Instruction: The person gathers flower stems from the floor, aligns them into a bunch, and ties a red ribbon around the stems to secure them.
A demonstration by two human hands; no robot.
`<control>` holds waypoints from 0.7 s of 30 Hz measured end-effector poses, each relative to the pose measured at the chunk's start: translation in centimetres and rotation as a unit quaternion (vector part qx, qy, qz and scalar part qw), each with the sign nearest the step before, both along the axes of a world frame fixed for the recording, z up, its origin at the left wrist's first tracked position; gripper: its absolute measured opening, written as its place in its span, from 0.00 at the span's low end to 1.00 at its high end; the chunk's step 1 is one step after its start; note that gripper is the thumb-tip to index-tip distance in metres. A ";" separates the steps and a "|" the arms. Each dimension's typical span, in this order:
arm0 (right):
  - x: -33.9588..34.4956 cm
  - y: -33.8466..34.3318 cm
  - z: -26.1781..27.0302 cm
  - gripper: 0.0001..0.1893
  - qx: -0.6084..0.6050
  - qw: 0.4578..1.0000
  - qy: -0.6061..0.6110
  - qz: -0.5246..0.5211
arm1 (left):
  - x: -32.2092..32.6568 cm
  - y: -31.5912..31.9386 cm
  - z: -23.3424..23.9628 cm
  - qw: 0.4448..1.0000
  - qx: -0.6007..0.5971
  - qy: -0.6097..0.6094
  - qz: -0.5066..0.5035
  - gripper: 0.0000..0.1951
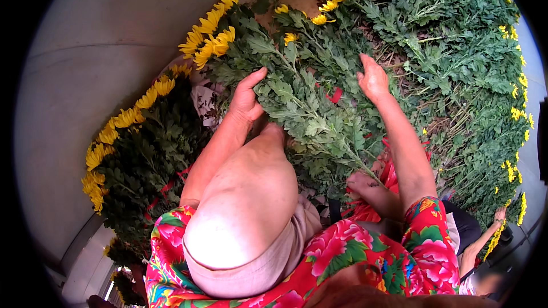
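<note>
My left hand (248,96) is curled at the leafy stems of a bunch of yellow chrysanthemums (212,42), thumb on the near side. The flower heads point to the upper left and the green stems run down to the right across my lap. My right hand (373,78) is over the foliage on the far side of the bunch, fingers partly bent; whether it grips any stem is not clear. Between the hands a red tie (335,95) shows among the leaves. A single leafy stem (338,134) lies slantwise on top, its cut end near my foot.
A large heap of chrysanthemums (462,51) lies along the right. Stacked bunches (150,154) with red ties are at the left, beside a grey wall (107,21). Red plastic strips (387,175) lie near my foot. A co-worker's arm (479,241) reaches in at lower right.
</note>
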State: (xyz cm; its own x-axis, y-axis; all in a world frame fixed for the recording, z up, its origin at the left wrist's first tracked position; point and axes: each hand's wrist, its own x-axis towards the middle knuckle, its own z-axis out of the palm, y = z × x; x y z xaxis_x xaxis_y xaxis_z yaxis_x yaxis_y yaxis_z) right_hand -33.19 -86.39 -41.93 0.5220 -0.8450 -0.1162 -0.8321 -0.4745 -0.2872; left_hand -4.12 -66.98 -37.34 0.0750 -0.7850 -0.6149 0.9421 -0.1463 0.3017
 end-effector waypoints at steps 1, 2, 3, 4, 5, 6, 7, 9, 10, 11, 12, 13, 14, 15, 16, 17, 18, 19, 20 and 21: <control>0.5 -0.3 0.5 0.23 0.038 0.998 0.054 -0.002 | 0.1 0.1 -0.1 1.000 -0.004 0.005 0.001 0.21; 1.0 -0.9 1.1 0.23 0.075 0.991 0.107 -0.004 | 0.2 0.1 -0.2 1.000 -0.006 0.005 -0.003 0.21; 1.7 -1.1 1.9 0.24 0.113 0.980 0.161 -0.007 | 0.3 0.1 -0.2 1.000 -0.007 0.006 -0.009 0.21; 1.4 -1.4 1.3 0.21 0.103 0.986 0.128 -0.014 | 0.3 0.1 -0.2 1.000 -0.009 0.007 -0.014 0.21; 1.0 -1.6 1.0 0.19 0.093 0.990 0.106 -0.013 | 0.3 0.3 -0.1 1.000 -0.006 0.009 -0.012 0.21; 0.6 -2.0 0.7 0.17 0.080 0.993 0.086 -0.013 | 0.2 0.2 0.3 1.000 -0.005 0.013 -0.010 0.21; 0.1 -2.5 0.3 0.16 0.068 0.996 0.063 -0.012 | 0.1 0.1 0.6 1.000 -0.003 0.016 -0.007 0.21; -1.2 -3.1 -0.8 0.14 0.083 0.996 -0.014 -0.015 | -0.2 -0.2 1.1 1.000 0.001 0.015 -0.005 0.21; -1.5 -3.3 -1.0 0.14 0.115 0.993 -0.025 -0.026 | -0.3 -0.2 1.2 1.000 0.003 0.014 -0.004 0.21; -1.8 -3.2 -1.3 0.14 0.146 0.988 -0.036 -0.038 | -0.2 -0.2 0.9 1.000 -0.005 0.015 -0.010 0.22; -0.9 -2.7 -0.1 0.18 0.193 0.980 0.006 -0.056 | 0.1 0.1 0.4 1.000 -0.010 0.016 -0.011 0.22; -0.7 -2.1 0.3 0.20 0.171 0.983 -0.017 -0.057 | 0.2 0.0 0.2 0.999 -0.020 0.018 -0.019 0.22; -0.6 -1.6 0.6 0.22 0.149 0.986 -0.039 -0.060 | 0.2 0.1 0.0 0.999 -0.028 0.015 -0.026 0.23; -0.5 -1.2 1.0 0.24 0.126 0.988 -0.061 -0.063 | 0.2 0.0 0.1 0.999 -0.027 0.017 -0.026 0.23; 0.6 -1.3 3.1 0.28 0.180 0.978 -0.020 -0.104 | 0.1 0.1 0.2 0.999 -0.025 0.017 -0.023 0.23; 0.4 -1.0 2.9 0.24 0.095 0.990 -0.051 -0.096 | 0.1 0.1 0.4 0.999 -0.023 0.017 -0.020 0.23; 0.7 -0.8 3.8 0.22 0.034 0.989 -0.129 -0.067 | 0.0 0.0 0.5 0.999 -0.026 0.016 -0.020 0.23; 1.5 -0.4 5.3 0.21 -0.026 0.977 -0.207 -0.038 | -0.1 0.0 0.7 0.999 -0.028 0.015 -0.018 0.23; 2.6 0.3 6.7 0.22 -0.101 0.963 -0.248 -0.005 | -0.2 0.0 0.9 0.999 -0.030 0.014 -0.017 0.23; 3.7 1.1 8.1 0.23 -0.078 0.965 -0.249 0.019 | -0.2 -0.1 1.3 0.999 -0.026 0.011 -0.020 0.23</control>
State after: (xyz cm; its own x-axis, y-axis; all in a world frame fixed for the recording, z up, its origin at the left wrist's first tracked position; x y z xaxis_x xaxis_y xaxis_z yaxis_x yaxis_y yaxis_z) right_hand -29.49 -85.31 -33.85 0.5107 -0.8115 0.2840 -0.5906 -0.5712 -0.5700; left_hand -4.37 -67.13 -36.08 0.0306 -0.8175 -0.5751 0.9424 -0.1681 0.2892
